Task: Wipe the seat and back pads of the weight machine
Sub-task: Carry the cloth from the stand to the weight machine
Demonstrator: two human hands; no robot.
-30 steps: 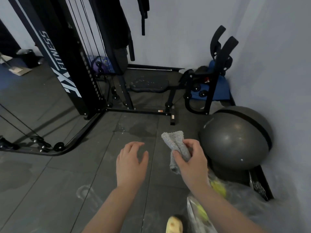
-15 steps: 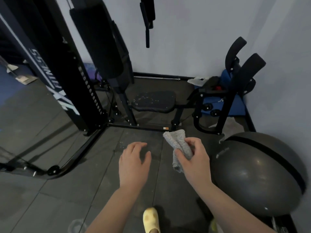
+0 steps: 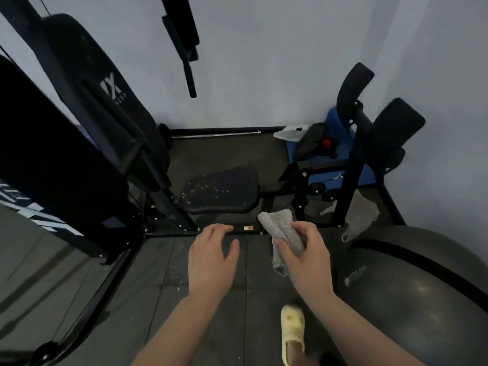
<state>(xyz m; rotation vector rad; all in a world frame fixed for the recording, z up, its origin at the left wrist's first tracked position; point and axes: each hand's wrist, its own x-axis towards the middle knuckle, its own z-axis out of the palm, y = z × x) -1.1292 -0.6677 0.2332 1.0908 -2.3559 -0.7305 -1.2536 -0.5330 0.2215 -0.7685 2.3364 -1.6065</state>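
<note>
Right hand (image 3: pixel 306 249) curled round a grey cloth (image 3: pixel 281 233), thumb and fingers pinching its bunched middle, one end sticking up past the knuckles and the other hanging below the palm. Left hand (image 3: pixel 211 257) empty, fingers loosely spread and slightly bent, held palm-down in the air just beside the cloth and touching nothing. Both hands short of the machine, above the dark floor (image 3: pixel 148 273). Just beyond the fingertips, the seat pad (image 3: pixel 219 191), low and flat, speckled with droplets or bright flecks and so, by the look of it, not yet wiped. Further left and higher, the back pad (image 3: pixel 87 83), long, dark and tilted, bearing a pale logo; no sign of wiping there either, though too dark to judge well. By this reckoning, task barely begun: cloth in hand, both pads left to do. Around: a black frame bar (image 3: pixel 169 232) across the floor between hands and seat, to be reached over; a large grey exercise ball (image 3: pixel 412 291) close on the right, crowding that side; padded black arms (image 3: pixel 390 133) on an upright stand behind the seat; a yellow slipper (image 3: pixel 291 331) below the right wrist; wet patches on the floor.
</note>
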